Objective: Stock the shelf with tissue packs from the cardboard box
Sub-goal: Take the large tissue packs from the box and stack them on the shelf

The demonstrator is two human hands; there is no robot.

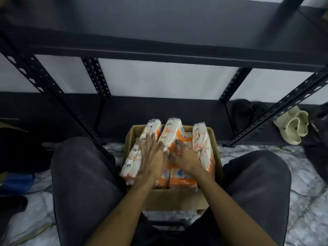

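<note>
Both hands: left hand point(154, 155), right hand point(186, 158), atop tissue packs point(169, 137) in cardboard box point(174, 197).

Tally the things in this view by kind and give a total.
Cardboard box: 1
Hands, left hand and right hand, resting on the tissue packs: 2
Beige clogs: 2
Metal shelf: 1
Tissue packs: too overlapped to count
Total counted: 6

One cardboard box point(174, 197), at least five tissue packs point(201, 139), two hands point(152, 157), two pale clogs point(292, 128), one shelf point(159, 52)
</note>
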